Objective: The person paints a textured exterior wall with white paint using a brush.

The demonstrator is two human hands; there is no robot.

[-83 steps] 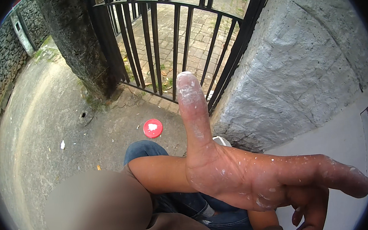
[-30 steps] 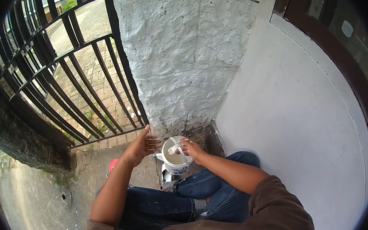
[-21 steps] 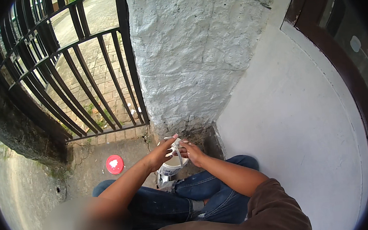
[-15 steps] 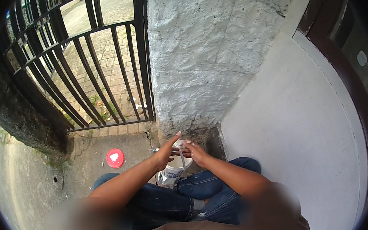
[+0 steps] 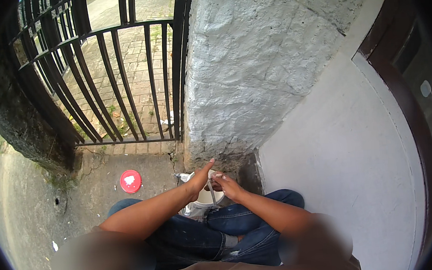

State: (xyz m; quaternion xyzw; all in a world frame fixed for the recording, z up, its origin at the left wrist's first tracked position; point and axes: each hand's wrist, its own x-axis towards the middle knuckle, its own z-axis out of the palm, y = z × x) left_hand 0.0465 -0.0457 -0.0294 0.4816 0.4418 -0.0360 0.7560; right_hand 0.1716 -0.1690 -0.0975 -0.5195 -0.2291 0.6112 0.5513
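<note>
Left hand [image 5: 197, 183] and right hand [image 5: 228, 187] have drawn closer together since the frame from a second ago, when they stood apart on either side of the white bucket [image 5: 200, 206]; now they nearly meet above its far side. On the left the thumb is raised and straight, while the other fingers are largely hidden; whether that grip has hold of anything cannot be told. On the right the fingers are bent in toward the thumb beside the bucket's handle [image 5: 212, 195], and whether this grip is closed on something is also unclear. The bucket stands on the ground just beyond the person's crossed legs in blue jeans [image 5: 255, 220], near the foot of the rough white wall [image 5: 252, 76]. To its left a round red lid [image 5: 124, 186] bearing a white blob [image 5: 130, 180] lies flat on the ground, near the dark barred gate [image 5: 180, 46].
</note>
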